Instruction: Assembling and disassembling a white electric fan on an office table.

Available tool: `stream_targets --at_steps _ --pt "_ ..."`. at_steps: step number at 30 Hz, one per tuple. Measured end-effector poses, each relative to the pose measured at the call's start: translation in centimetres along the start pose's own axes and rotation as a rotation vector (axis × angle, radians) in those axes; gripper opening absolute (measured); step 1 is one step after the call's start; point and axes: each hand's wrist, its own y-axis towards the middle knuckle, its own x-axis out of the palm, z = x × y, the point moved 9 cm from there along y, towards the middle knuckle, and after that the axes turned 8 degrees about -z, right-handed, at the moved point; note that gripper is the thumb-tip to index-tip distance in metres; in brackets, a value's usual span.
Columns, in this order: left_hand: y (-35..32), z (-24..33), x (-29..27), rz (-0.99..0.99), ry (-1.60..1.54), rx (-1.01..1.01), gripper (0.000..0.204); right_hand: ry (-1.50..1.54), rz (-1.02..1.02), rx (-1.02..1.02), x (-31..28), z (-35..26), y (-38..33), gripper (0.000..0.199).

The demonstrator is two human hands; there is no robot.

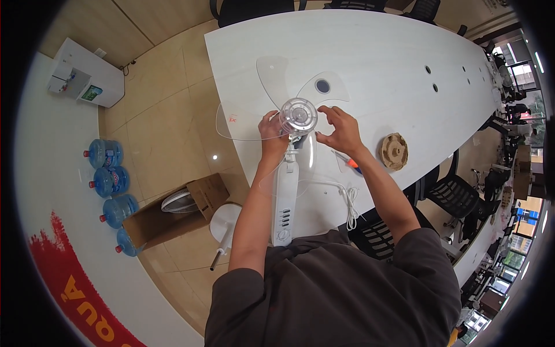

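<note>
A white electric fan (285,191) lies along the table in front of me, with push buttons and a knob on its body. Clear see-through blades (273,78) spread out around a round transparent hub (299,117). My left hand (272,132) is closed around the left side of the fan head, just beside the hub, its fingertips partly hidden. On the other side, my right hand (340,132) has thumb and fingers spread apart near the hub's edge, holding nothing. Under my right forearm sits a screwdriver (354,165) with an orange and blue handle.
A moulded brown packing piece (393,152) and a coiled white cord (351,202) rest on the white table (381,63). Left on the floor stand an open cardboard box (151,217) containing a fan grille (179,200), a white base (224,222) with a pole, and several water bottles (111,181).
</note>
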Motion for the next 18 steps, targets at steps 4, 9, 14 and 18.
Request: stream_targets --at_steps 4,9,14,18 --pt "0.1 -0.5 0.8 0.022 -0.145 -0.003 0.021 0.224 0.125 0.006 -3.2 2.0 -0.3 0.06" --pt "-0.1 -0.8 0.2 0.084 -0.183 -0.055 0.014 0.259 0.255 0.324 -6.4 11.8 -1.4 0.062" --pt "-0.1 -1.2 -0.1 0.077 -0.221 -0.079 0.012 -0.103 0.152 0.811 -4.4 23.3 -3.3 0.069" --pt "-0.5 -2.0 -0.7 0.095 -0.228 -0.087 0.01 -0.161 0.197 0.868 -2.4 28.1 -4.0 0.07"
